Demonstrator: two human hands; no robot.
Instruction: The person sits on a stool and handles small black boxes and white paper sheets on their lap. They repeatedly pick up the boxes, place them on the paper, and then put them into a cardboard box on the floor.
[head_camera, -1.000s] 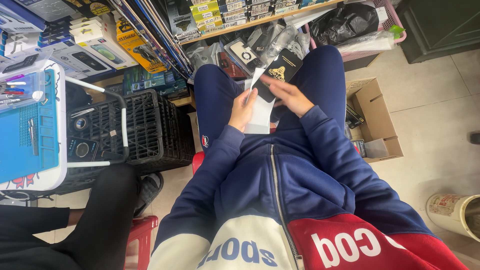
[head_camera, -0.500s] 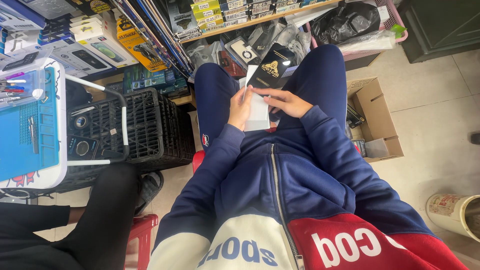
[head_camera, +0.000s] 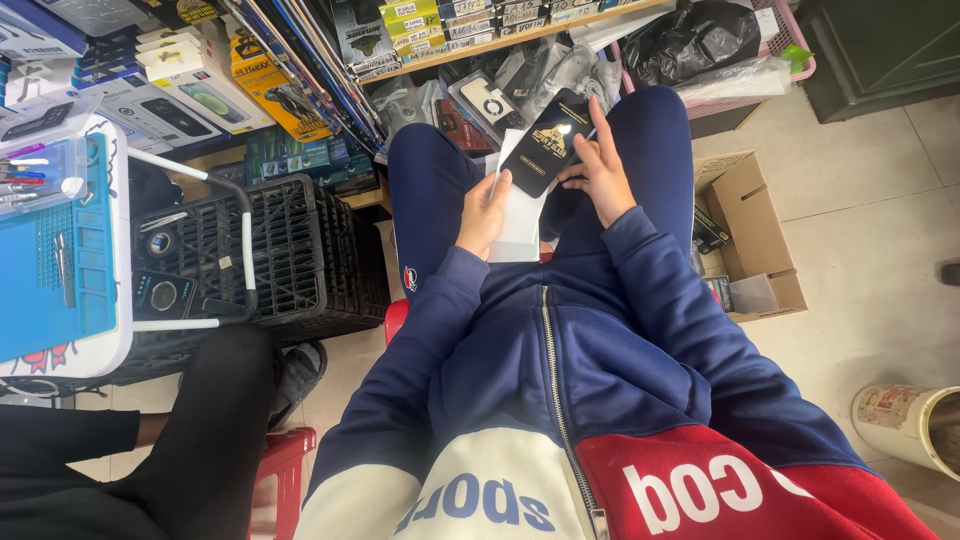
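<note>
A: What has changed since half a second back?

B: The black packet (head_camera: 545, 143) has come up out of the white sleeve (head_camera: 520, 215); earlier it lay low between the hands, and now it stands tilted over the lap, between the knees.

A: How does it look?

B: Flat, glossy black, long and narrow, with a gold mark near its top end and a bright glare there.

A: And the hands?

B: The left hand (head_camera: 483, 212) is closed around the white sleeve's edge. The right hand (head_camera: 603, 172) pinches the black packet's right edge with thumb and fingers.

A: Any containers?

B: A black crate (head_camera: 300, 250) to the left holds small round gadgets. A cardboard box (head_camera: 755, 230) on the floor at the right holds small packets. A pink basket (head_camera: 790, 45) at the top holds black bags.
</note>
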